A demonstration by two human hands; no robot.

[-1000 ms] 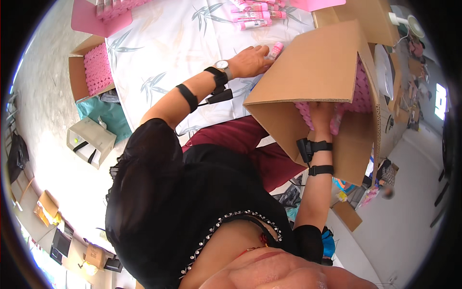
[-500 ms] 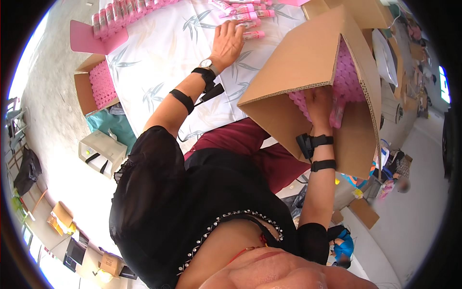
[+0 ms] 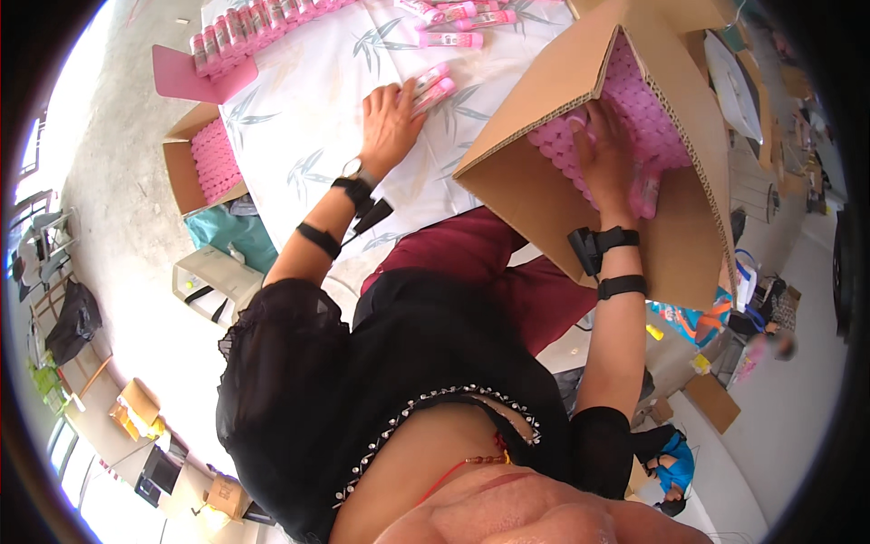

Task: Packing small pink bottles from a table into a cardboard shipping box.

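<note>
My left hand [image 3: 390, 131] is over the patterned white tablecloth, its fingers closed round the near ends of two pink tubes [image 3: 435, 93] with printed labels. My right hand [image 3: 605, 154] reaches inside a tilted brown cardboard box [image 3: 535, 109], its fingers curled on the end of a pink tube [image 3: 576, 117] by the box's inner wall; the shadow blurs this grip. Rows of pink tubes [image 3: 639, 86] fill the bottom of that box. One loose pink tube [image 3: 646, 197] lies beside my right wrist.
A pile of pink tubes [image 3: 458, 13] lies on the far part of the tablecloth [image 3: 317, 118]. Upright pink tubes stand in a pink carton [image 3: 204, 77] at the far left. Below it is a brown box [image 3: 186, 172] of pink tubes. A person in blue [image 3: 672, 462] is at the lower right.
My left hand has come nearer and left, drawing two pink tubes away from the pile. My right hand has shifted slightly inside the box, showing more of its back.
</note>
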